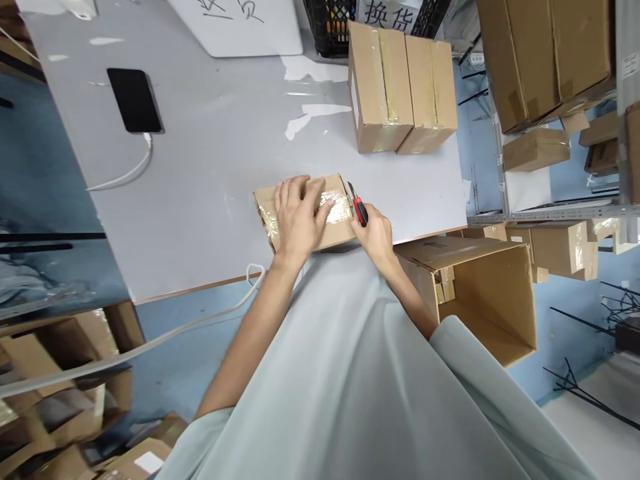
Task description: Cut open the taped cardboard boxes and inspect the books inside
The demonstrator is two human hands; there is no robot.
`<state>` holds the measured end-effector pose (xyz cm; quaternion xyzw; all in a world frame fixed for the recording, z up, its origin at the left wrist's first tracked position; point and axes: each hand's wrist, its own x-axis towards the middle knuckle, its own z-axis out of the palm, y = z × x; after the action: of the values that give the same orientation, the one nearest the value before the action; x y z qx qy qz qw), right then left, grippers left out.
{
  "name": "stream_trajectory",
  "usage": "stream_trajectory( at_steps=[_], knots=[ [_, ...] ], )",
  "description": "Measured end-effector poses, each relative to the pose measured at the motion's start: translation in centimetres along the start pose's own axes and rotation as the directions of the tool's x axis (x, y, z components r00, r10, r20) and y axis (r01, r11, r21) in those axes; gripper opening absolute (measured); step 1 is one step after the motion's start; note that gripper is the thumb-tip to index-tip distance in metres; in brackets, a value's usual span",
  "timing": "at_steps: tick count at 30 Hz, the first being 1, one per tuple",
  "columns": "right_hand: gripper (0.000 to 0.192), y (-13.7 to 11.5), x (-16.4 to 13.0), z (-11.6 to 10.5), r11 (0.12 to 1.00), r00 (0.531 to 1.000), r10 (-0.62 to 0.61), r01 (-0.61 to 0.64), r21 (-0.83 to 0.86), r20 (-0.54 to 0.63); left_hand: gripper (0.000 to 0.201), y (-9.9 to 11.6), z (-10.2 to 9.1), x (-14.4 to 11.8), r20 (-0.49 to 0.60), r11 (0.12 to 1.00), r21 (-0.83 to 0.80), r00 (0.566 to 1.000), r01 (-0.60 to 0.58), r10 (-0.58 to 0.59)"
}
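A small cardboard box (pixel 336 227) wrapped in clear tape lies near the front edge of the grey table (pixel 210 173). My left hand (pixel 299 217) presses flat on top of it, fingers spread. My right hand (pixel 375 233) grips a red and black utility knife (pixel 358 205) at the box's right end, the blade end touching the box's right edge.
Two taped cardboard boxes (pixel 400 87) stand side by side at the far right of the table. A black phone (pixel 134 100) on a white cable lies at the far left. An open carton (pixel 480 293) sits on the floor to the right, with shelves of boxes (pixel 545 60) behind it.
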<state>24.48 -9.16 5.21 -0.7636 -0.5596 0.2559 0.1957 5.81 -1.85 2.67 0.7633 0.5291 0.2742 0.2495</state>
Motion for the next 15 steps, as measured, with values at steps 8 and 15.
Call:
stream_trajectory(
  at_steps=[8, 15],
  knots=[
    [0.045, -0.9, -3.3, -2.1, 0.995, 0.995, -0.101, 0.101, 0.026, 0.016, 0.063, 0.3, 0.0, -1.0, 0.011, 0.998, -0.067, 1.0, 0.003, -0.002],
    [0.048, -2.8, -3.6, -2.6, 0.989, 0.994, 0.048, -0.034, -0.143, 0.1, 0.063, 0.7, 0.4, -1.1, 0.034, 0.995, -0.091, 0.999, 0.035, -0.032]
  ],
)
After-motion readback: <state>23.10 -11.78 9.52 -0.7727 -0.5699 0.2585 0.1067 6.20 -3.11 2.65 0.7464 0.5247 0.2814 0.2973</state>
